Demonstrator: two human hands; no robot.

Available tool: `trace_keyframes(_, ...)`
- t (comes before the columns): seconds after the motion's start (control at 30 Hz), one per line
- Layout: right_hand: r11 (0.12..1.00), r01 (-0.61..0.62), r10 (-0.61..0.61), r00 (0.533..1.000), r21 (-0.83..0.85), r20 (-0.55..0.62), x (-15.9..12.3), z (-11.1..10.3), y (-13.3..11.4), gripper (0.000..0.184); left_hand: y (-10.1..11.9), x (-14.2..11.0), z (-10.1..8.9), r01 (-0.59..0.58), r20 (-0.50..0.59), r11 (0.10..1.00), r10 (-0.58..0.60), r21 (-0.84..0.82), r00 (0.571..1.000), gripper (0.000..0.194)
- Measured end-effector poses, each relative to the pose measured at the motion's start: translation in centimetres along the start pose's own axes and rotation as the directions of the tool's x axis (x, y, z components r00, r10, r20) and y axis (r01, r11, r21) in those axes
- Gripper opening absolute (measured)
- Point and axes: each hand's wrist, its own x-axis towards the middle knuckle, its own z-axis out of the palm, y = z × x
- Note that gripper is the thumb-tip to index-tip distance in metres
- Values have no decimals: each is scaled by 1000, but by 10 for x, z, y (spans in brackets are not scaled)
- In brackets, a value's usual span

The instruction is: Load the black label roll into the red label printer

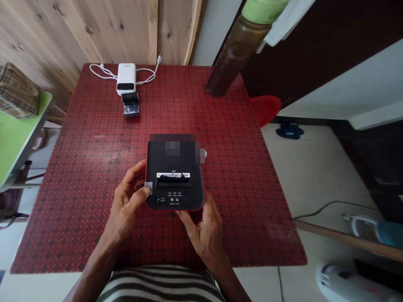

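Observation:
A black, square receipt printer with red sides is held between my two hands over the near middle of the table. On its top are a slot with a white warning label above it, and small buttons and marks near the front. My left hand grips its left side, thumb at the front left corner and fingers along the edge. My right hand holds the front right corner, thumb under the front edge. Part of its far end is blurred out. Whether its underside touches the table I cannot tell.
The red patterned table bears a white power bank with white cables and a black, crumpled strip before it. A tall brown bottle with a green lid stands at the far right. A red stool shows beyond the right edge.

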Motion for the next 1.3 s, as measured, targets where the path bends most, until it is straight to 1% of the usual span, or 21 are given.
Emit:
trace_keyframes(0.2,1000,7,-8,1000,16,16,1,-1,0,47,5,0,8,6,-63,1000,-5,8,998,52)
trace_keyframes(0.37,1000,-1,1,1000,31,0,-1,2,-1,45,5,-1,10,-2,-74,1000,2,1,997,50)
trace_keyframes(0.53,1000,-5,5,1000,30,0,0,1,-2,45,5,3,14,-10,-111,1000,11,15,994,50)
trace_keyframes(0.73,1000,17,-17,1000,7,-9,0,3,-3,42,3,4,13,-7,-89,1000,8,9,996,55)
trace_keyframes(0.8,999,41,-41,999,-10,3,2,-4,-1,47,0,3,11,-27,-68,1000,28,14,997,54)
trace_keyframes(0.9,993,105,-104,994,-52,30,15,-28,0,49,-3,3,8,-55,-41,998,56,14,998,54)
trace_keyframes(0.93,989,129,-127,992,-72,26,23,-37,-1,45,-3,3,7,-61,-32,998,62,15,998,55)
trace_keyframes(0.97,983,151,-152,988,-107,-4,33,-45,-3,40,-3,2,7,-67,-26,998,67,16,997,55)
trace_keyframes(1.0,977,167,-173,984,-133,-34,45,-52,-6,31,-3,2,7,-72,-19,997,72,20,997,56)
trace_keyframes(1.07,950,266,-277,960,-163,-47,72,-57,-13,22,-1,1,7,-78,-6,997,78,26,997,56)
trace_keyframes(1.1,926,342,-347,938,-161,-6,86,-55,-17,22,-1,1,7,-74,0,997,74,26,997,56)
trace_keyframes(1.13,904,403,-397,915,-142,67,100,-50,-22,23,0,1,7,-69,4,997,69,23,998,56)
trace_keyframes(1.17,892,430,-407,898,-138,170,113,-44,-26,23,0,1,7,-64,10,998,64,18,998,56)
trace_keyframes(1.23,879,446,-360,853,-170,377,135,-30,-34,22,1,1,7,-54,16,999,54,5,998,57)
trace_keyframes(1.3,863,450,-276,801,-230,532,150,-17,-42,21,0,1,6,-57,20,998,57,1,998,58)
